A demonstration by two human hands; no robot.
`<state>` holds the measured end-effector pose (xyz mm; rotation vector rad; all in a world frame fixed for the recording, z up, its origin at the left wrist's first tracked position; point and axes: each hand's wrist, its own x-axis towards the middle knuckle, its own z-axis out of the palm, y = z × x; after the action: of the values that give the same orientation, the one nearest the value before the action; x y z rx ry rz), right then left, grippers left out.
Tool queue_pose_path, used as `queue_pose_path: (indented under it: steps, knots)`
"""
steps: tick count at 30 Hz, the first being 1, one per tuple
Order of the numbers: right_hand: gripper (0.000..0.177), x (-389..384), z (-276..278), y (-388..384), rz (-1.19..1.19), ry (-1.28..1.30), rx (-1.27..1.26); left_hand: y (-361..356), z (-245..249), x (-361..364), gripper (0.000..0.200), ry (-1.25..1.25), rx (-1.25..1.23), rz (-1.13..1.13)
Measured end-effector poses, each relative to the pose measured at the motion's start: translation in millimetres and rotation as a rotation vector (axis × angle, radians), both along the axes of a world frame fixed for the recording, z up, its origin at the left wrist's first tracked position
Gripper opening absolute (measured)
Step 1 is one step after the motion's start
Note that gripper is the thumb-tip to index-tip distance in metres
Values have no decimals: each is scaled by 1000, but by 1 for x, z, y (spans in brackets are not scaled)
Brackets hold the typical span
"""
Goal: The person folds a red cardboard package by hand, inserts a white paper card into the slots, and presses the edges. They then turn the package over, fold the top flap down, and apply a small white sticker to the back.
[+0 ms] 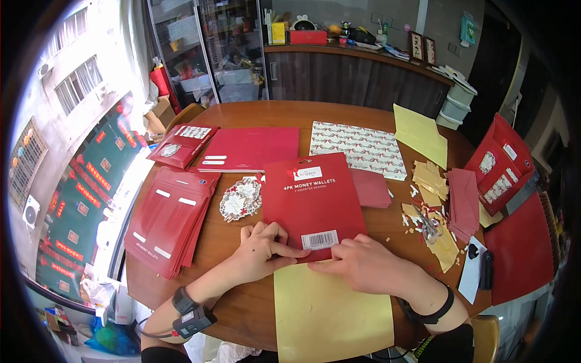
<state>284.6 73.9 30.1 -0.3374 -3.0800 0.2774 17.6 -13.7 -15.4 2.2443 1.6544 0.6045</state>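
A red "4PK Money Wallets" packaging card (315, 212) with a hang hole lies in front of me, its printed side up. A white barcode label (319, 239) is near its lower edge. My left hand (261, 251) is closed at the lower left corner, thumb and forefinger pinching the edge beside the label. On the right, my right hand (357, 263) has curled fingers pressed on the same lower edge. Below the card, a yellow sheet (333, 320) reaches to the table's near edge; where the two overlap is partly hidden by my fingers.
A stack of red packaging cards (169, 218) lies left, near white die-cut decorations (241, 198). Patterned paper (357, 148) and a dark red sheet (251, 145) lie behind. At right are scissors (430, 230) among paper scraps, red envelopes (463, 206) and a standing red packet (499, 163).
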Motion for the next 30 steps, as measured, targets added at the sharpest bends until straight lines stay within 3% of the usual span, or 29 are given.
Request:
queue_pose_path:
  steps: [5, 9, 15, 23, 30]
  knots:
    - [56, 3, 13, 9, -102, -209, -5, 0, 4, -1, 34, 6, -35, -14]
    - [57, 2, 3, 9, -57, -48, -6, -1, 7, -1, 31, 24, -74, 1]
    - [59, 3, 21, 7, -149, -216, -10, 0, 7, -2, 31, -7, -53, -21]
    - [42, 22, 38, 23, -402, -314, -59, -1, 9, -2, 32, 2, -46, -25]
    - [33, 27, 38, 32, -440, -354, -51, -1, 10, -5, 36, 9, -47, -50]
